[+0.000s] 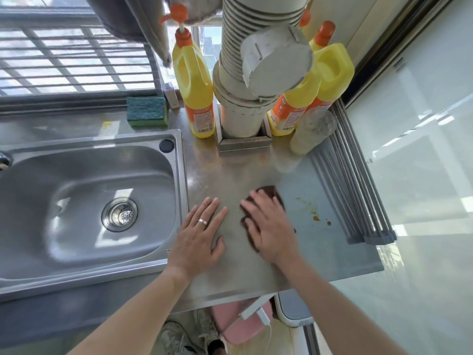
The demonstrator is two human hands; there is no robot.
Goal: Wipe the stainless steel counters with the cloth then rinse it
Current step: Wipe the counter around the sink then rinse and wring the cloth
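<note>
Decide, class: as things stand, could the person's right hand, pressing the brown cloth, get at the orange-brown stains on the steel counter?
Probably yes. The right hand presses the brown cloth flat, and the orange-brown stains lie just to its right on the steel counter, with nothing between them.

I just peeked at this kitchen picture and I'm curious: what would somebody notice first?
Probably the bright yellow bottles standing at the back of the counter, around a big ribbed pipe. Next, the two hands in the middle: the right hand presses a brown cloth flat on the counter, the left hand lies flat beside it. Orange-brown spots sit right of the cloth, and a shiny sink fills the left.
</note>
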